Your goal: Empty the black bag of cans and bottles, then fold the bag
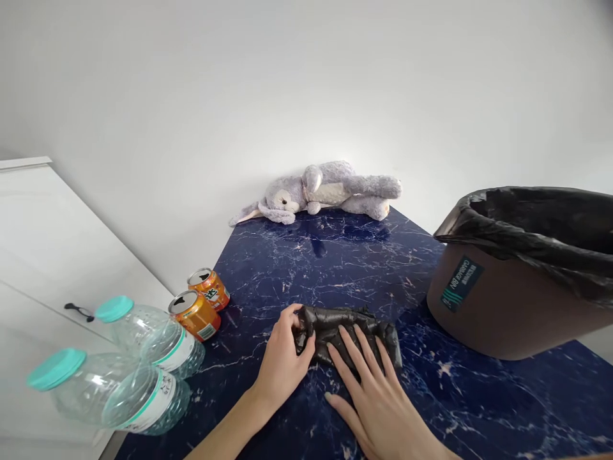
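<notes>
A crumpled, folded black plastic bag lies on the dark blue marbled table in front of me. My left hand pinches the bag's left end, fingers curled round its edge. My right hand lies flat on the bag's right half, fingers stretched out and spread, pressing it down.
A brown garbage bin lined with a black bag stands at the right. Two orange drink cans and two clear bottles with teal caps sit at the left edge. A grey plush rabbit lies at the far end against the white wall. White cabinet at left.
</notes>
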The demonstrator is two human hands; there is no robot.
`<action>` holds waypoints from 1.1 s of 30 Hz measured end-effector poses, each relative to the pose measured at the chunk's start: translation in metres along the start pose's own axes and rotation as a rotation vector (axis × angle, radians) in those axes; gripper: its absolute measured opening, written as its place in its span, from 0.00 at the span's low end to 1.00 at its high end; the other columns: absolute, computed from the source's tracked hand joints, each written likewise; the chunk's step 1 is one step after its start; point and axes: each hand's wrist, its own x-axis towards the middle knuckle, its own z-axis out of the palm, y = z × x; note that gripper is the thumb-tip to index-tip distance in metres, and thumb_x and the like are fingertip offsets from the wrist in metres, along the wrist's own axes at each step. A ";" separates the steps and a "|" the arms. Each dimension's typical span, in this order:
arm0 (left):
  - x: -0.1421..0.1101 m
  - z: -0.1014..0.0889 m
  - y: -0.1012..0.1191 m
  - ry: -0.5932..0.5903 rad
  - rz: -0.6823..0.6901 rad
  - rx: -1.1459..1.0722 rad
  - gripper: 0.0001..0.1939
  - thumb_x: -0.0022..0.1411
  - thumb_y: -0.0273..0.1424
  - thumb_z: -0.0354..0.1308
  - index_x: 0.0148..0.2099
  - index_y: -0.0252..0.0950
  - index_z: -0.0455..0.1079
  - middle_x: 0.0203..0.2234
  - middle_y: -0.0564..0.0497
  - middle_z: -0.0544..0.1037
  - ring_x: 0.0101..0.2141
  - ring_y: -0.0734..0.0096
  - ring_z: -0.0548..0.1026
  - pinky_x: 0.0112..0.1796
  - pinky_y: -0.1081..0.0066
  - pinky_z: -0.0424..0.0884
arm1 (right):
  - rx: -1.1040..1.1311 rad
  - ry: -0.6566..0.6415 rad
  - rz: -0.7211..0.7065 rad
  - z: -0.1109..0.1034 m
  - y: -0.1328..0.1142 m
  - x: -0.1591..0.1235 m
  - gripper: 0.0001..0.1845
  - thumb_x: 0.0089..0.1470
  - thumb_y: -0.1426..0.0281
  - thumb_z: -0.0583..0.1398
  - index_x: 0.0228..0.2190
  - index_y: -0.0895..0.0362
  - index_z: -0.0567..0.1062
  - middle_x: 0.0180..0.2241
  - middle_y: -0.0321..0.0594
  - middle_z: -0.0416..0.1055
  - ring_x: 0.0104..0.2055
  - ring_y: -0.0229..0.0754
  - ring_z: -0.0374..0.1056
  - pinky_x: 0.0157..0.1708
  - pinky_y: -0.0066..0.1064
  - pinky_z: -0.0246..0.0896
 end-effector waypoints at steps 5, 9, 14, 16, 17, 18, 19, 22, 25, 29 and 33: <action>0.001 0.004 -0.011 0.125 0.113 0.122 0.21 0.76 0.31 0.51 0.67 0.43 0.53 0.62 0.38 0.65 0.64 0.48 0.69 0.61 0.42 0.71 | 0.096 -0.170 -0.026 -0.025 0.020 0.015 0.35 0.75 0.51 0.49 0.75 0.45 0.47 0.77 0.39 0.38 0.78 0.63 0.37 0.71 0.67 0.51; 0.002 0.003 -0.013 0.157 0.148 0.125 0.22 0.77 0.29 0.48 0.68 0.43 0.49 0.65 0.37 0.60 0.68 0.47 0.62 0.66 0.39 0.64 | 0.108 -0.142 -0.023 -0.028 0.045 0.024 0.33 0.75 0.52 0.47 0.75 0.46 0.52 0.78 0.38 0.38 0.79 0.56 0.36 0.74 0.60 0.47; 0.004 0.002 -0.013 0.193 0.126 0.072 0.20 0.78 0.30 0.48 0.66 0.44 0.49 0.65 0.37 0.59 0.68 0.48 0.62 0.64 0.41 0.66 | -0.065 0.115 0.090 -0.034 0.040 0.022 0.34 0.74 0.52 0.49 0.72 0.55 0.64 0.78 0.45 0.40 0.79 0.65 0.36 0.73 0.69 0.42; 0.005 0.002 -0.014 0.199 0.111 0.058 0.18 0.77 0.31 0.48 0.65 0.44 0.51 0.63 0.38 0.60 0.66 0.50 0.64 0.63 0.42 0.67 | -0.065 0.169 0.100 -0.030 0.021 0.015 0.34 0.73 0.52 0.50 0.72 0.51 0.63 0.77 0.44 0.46 0.78 0.67 0.44 0.71 0.70 0.51; 0.005 0.002 -0.014 0.200 0.107 0.052 0.18 0.77 0.31 0.49 0.64 0.43 0.51 0.62 0.39 0.61 0.65 0.51 0.65 0.63 0.43 0.67 | -0.054 0.169 0.103 -0.026 0.010 0.012 0.35 0.72 0.50 0.51 0.73 0.49 0.62 0.76 0.45 0.49 0.76 0.69 0.49 0.67 0.71 0.57; 0.005 0.002 -0.015 0.199 0.103 0.048 0.17 0.77 0.31 0.49 0.64 0.43 0.51 0.61 0.39 0.62 0.64 0.52 0.66 0.63 0.43 0.67 | -0.046 0.162 0.106 -0.020 0.000 0.009 0.37 0.71 0.47 0.51 0.73 0.48 0.61 0.75 0.46 0.51 0.74 0.71 0.53 0.64 0.72 0.62; 0.006 0.002 -0.015 0.195 0.099 0.044 0.17 0.77 0.31 0.49 0.64 0.43 0.52 0.60 0.40 0.62 0.63 0.52 0.66 0.62 0.44 0.68 | -0.046 0.156 0.113 -0.013 -0.011 0.007 0.39 0.69 0.44 0.50 0.73 0.48 0.60 0.75 0.48 0.52 0.73 0.74 0.55 0.61 0.74 0.64; 0.005 0.001 -0.016 0.182 0.081 0.037 0.17 0.77 0.33 0.50 0.63 0.44 0.52 0.59 0.41 0.63 0.62 0.53 0.67 0.61 0.45 0.68 | -0.077 0.130 0.160 0.010 -0.033 0.012 0.44 0.67 0.39 0.47 0.72 0.51 0.63 0.74 0.54 0.52 0.73 0.78 0.52 0.62 0.79 0.57; 0.005 -0.001 -0.017 0.179 0.078 0.035 0.17 0.77 0.33 0.50 0.63 0.44 0.52 0.59 0.41 0.62 0.62 0.53 0.67 0.62 0.44 0.68 | -0.111 0.058 0.228 0.021 -0.039 0.030 0.46 0.68 0.39 0.45 0.72 0.57 0.64 0.74 0.57 0.52 0.74 0.81 0.47 0.65 0.82 0.46; 0.005 -0.002 -0.017 0.174 0.097 0.055 0.17 0.76 0.32 0.52 0.63 0.44 0.52 0.59 0.41 0.62 0.62 0.52 0.66 0.62 0.43 0.68 | -0.133 -0.070 0.315 0.015 -0.019 0.060 0.47 0.70 0.42 0.42 0.73 0.62 0.59 0.75 0.60 0.49 0.75 0.83 0.44 0.66 0.81 0.40; 0.004 -0.002 -0.016 0.155 0.103 0.068 0.18 0.76 0.32 0.53 0.62 0.44 0.52 0.58 0.41 0.62 0.62 0.52 0.66 0.62 0.43 0.68 | -0.142 -0.102 0.420 0.006 0.032 0.089 0.43 0.73 0.47 0.44 0.72 0.68 0.60 0.75 0.61 0.50 0.75 0.81 0.43 0.66 0.79 0.39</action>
